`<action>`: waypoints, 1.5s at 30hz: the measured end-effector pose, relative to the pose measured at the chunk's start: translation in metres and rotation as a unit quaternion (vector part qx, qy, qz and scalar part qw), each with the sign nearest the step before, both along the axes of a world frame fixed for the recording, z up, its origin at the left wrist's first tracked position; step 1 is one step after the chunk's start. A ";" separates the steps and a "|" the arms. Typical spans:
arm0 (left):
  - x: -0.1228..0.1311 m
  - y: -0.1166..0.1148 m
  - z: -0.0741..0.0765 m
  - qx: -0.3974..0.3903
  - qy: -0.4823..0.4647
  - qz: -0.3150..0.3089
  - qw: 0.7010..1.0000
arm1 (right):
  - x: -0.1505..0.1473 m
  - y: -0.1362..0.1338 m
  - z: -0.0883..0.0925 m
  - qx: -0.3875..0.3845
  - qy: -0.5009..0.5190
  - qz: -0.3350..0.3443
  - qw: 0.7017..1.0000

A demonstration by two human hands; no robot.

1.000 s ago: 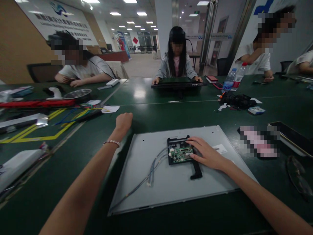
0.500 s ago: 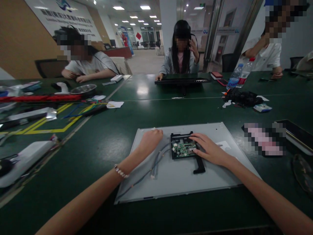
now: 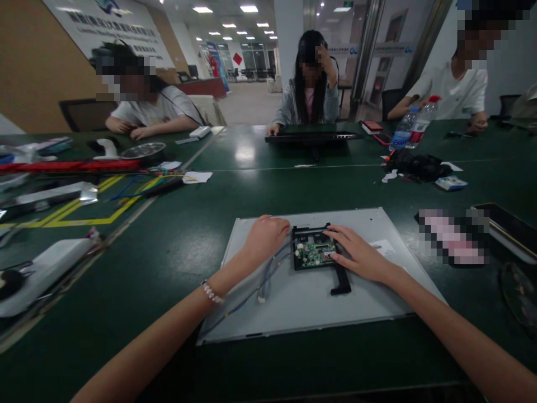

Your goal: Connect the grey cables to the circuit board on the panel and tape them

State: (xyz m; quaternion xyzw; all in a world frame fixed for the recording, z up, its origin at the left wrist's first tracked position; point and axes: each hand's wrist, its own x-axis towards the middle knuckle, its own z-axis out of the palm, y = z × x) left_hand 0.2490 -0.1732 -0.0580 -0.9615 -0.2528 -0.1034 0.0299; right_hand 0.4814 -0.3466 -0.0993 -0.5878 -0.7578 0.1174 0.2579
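Here, one curled left hand [image 3: 265, 239] and one loosely spread right hand [image 3: 359, 254] flank one circuit board [image 3: 311, 253].

Dim — ceiling lights [image 3: 249, 9] glow overhead, glare spots the green table [image 3: 235, 193] — edges look stretched.

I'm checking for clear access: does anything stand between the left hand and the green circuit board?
Only the left edge of the black frame lies between the left hand and the green circuit board. The thin cables run close by the hand. Nothing else visible intervenes; the right hand is at the board's opposite side.
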 end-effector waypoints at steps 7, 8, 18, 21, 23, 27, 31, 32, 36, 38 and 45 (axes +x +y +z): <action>0.017 0.004 0.009 -0.109 -0.103 0.026 0.988 | 0.000 0.000 0.002 -0.003 0.001 0.002 1.000; 0.021 0.005 0.011 -0.112 -0.126 0.015 0.986 | 0.000 0.000 0.002 -0.003 0.001 0.002 1.000; 0.063 0.006 -0.009 -0.111 -0.150 -0.133 0.973 | -0.001 0.001 0.002 0.015 0.009 0.000 1.000; 0.063 0.005 -0.026 -0.119 -0.124 -0.148 0.974 | -0.001 0.002 0.002 0.018 0.011 0.000 1.000; 0.062 0.006 -0.032 -0.126 -0.125 -0.154 0.972 | 0.000 0.002 0.001 0.018 0.011 0.000 1.000; 0.061 0.005 -0.036 -0.131 -0.145 -0.153 0.969 | 0.000 0.002 0.000 0.015 0.010 0.002 1.000; 0.062 0.004 -0.036 -0.125 -0.182 -0.144 0.965 | 0.001 0.002 0.001 0.010 0.013 0.002 1.000; 0.062 0.004 -0.036 -0.126 -0.189 -0.146 0.963 | 0.001 0.002 0.002 0.011 0.014 0.001 1.000; 0.062 0.008 -0.039 -0.169 -0.192 -0.166 0.952 | 0.001 0.002 0.003 0.010 0.020 -0.001 1.000; 0.062 0.009 -0.041 -0.201 -0.188 -0.171 0.946 | 0.001 0.002 0.003 0.010 0.024 0.000 1.000; 0.059 0.009 -0.043 -0.220 -0.187 -0.173 0.942 | -0.001 0.003 0.004 0.007 0.025 0.002 1.000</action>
